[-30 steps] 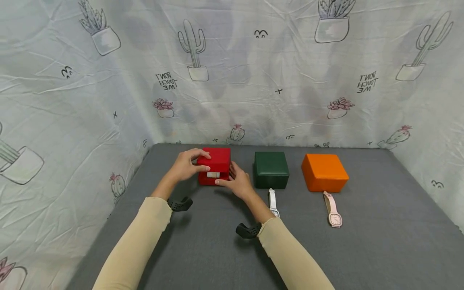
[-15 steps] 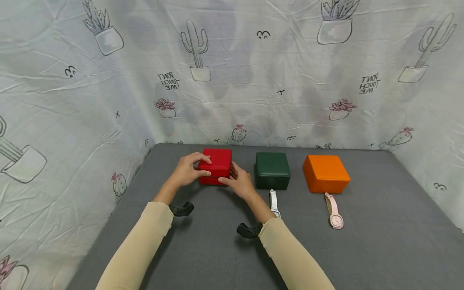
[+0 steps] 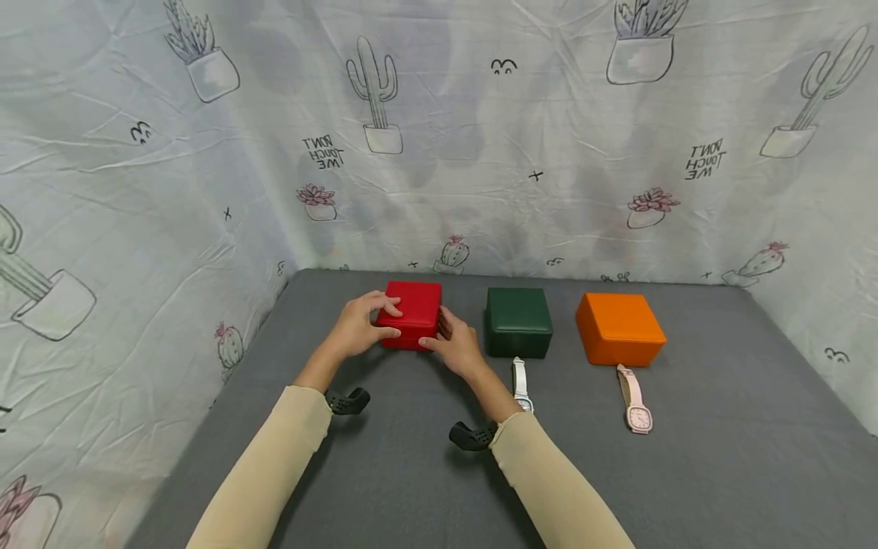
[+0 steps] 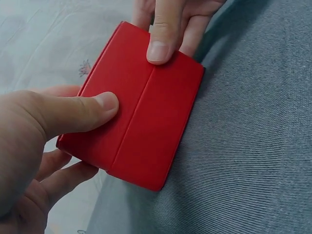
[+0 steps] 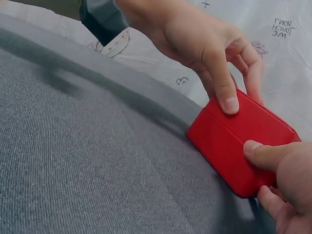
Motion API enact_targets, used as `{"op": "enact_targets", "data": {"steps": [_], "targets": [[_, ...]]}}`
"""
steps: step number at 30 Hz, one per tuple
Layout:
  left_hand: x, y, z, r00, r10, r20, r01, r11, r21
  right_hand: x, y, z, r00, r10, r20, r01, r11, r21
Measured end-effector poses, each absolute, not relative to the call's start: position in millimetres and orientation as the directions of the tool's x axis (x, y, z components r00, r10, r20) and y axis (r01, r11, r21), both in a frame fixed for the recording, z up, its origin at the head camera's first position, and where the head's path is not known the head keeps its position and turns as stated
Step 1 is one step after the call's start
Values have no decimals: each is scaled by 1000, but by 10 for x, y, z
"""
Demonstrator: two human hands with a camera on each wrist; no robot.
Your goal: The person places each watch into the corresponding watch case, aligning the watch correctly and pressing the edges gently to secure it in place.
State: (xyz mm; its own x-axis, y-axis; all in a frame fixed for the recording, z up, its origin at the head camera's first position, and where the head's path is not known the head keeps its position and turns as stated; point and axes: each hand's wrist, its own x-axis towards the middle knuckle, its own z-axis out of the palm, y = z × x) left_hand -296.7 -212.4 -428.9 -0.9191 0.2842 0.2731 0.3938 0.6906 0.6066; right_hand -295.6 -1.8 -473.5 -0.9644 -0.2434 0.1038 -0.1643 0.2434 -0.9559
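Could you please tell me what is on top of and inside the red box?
The left hand touches the top of the red box. Its lid is down, so the inside is covered, and whatever it may hold cannot be seen.

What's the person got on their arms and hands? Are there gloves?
No gloves: the left hand and the right hand are both bare. The left sleeve and the right sleeve are long, plain and pale beige. At each wrist sits a curved black gadget dotted with what look like little holes.
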Motion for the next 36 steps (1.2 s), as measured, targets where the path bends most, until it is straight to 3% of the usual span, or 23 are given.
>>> {"op": "enact_targets", "data": {"steps": [18,36], "targets": [[-2939,-2083,-4330,-935,235,265,351,720,599,-2977,14,-4739,-952,-270,140,-219,287,-933],[-2833,-1946,-4144,-920,298,256,392,722,570,-2815,51,-4502,-941,-282,189,-276,314,-908]]}}
